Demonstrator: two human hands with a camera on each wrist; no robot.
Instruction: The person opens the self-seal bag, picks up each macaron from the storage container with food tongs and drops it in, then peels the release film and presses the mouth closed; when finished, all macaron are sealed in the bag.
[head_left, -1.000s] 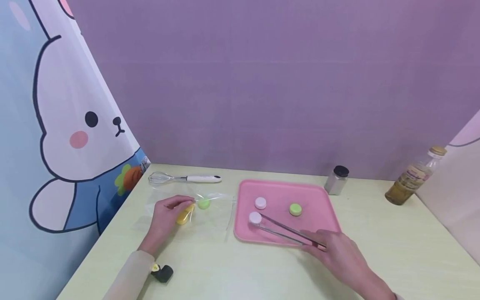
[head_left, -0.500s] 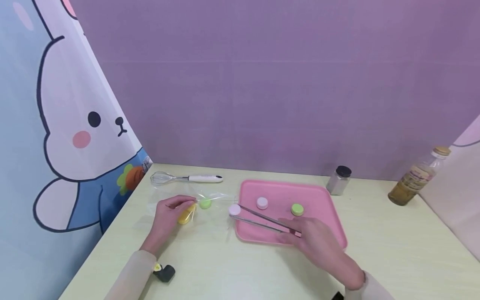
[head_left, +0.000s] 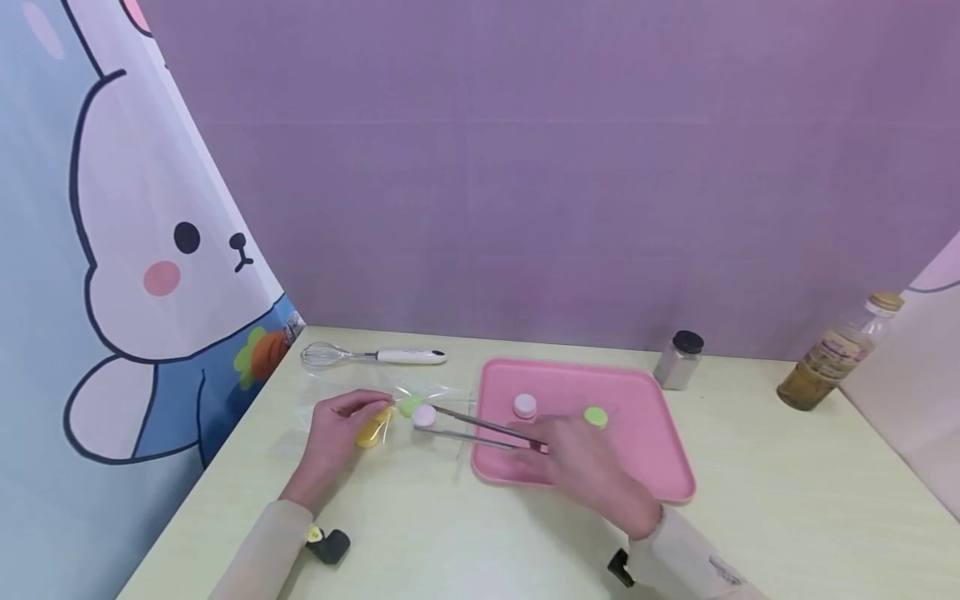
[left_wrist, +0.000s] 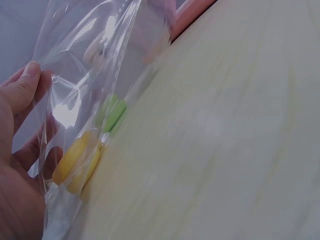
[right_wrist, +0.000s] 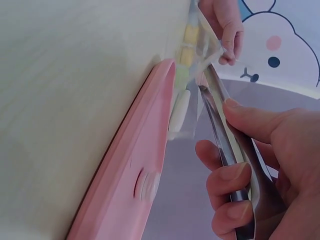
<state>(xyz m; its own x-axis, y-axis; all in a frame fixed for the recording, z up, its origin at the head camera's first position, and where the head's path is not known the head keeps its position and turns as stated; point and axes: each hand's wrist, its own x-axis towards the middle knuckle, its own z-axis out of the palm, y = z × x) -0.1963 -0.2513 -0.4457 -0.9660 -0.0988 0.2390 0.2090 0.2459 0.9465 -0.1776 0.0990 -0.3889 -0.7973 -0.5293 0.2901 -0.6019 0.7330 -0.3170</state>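
My left hand [head_left: 337, 429] pinches the upper layer of a clear plastic bag [head_left: 442, 454] and lifts it off the table. Inside lie yellow macarons [left_wrist: 75, 162] and a green macaron [left_wrist: 112, 115], seen through the film in the left wrist view. With my right hand [head_left: 581, 467] I grip metal tongs [head_left: 491, 427], whose tips hold a pale pink macaron [head_left: 423, 416] at the bag's opening, overlapping the film in the head view. To the right is a pink tray [head_left: 671, 475], bearing another pale pink macaron [head_left: 525, 406] and a green one [head_left: 596, 416], partly behind my right hand.
Behind the bag lies a whisk [head_left: 411, 357] with a white handle. A black-lidded jar [head_left: 677, 362] stands beyond the tray's back right corner, and a corked bottle [head_left: 832, 354] of brown liquid farther right. A purple backdrop [head_left: 525, 167] rises behind the table.
The right hand has carried the tongs and pale pink macaron leftward from over the tray to the bag. The left hand keeps its hold on the bag in the same place.
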